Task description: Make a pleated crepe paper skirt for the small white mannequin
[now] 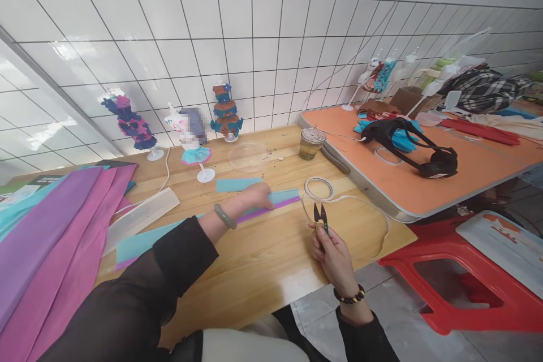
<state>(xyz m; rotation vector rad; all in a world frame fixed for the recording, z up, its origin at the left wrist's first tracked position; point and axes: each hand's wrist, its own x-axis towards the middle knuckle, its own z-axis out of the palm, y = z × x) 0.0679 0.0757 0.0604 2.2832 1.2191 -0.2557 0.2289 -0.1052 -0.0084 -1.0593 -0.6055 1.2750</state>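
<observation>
A long turquoise strip (146,242) with a purple edge lies slantwise across the wooden table (254,260). My left hand (257,197) rests on its right part with the fingers closed together; what they pinch, if anything, is hidden. In my right hand (330,246) are small black thread snips (321,215), their blades apart and pointing away from me. Beyond the blades sits a roll of white tape (319,188). A thin pale strip (365,199) runs from near the snips to the right. Behind my left hand lies a short turquoise piece (238,184).
Small dress forms (194,138) stand along the tiled wall. A lidded cup (311,144) is at the back. Purple and pink sheets (72,237) cover the left side. To the right are an orange table (458,181) with a black strap device (407,144) and a red stool (424,280).
</observation>
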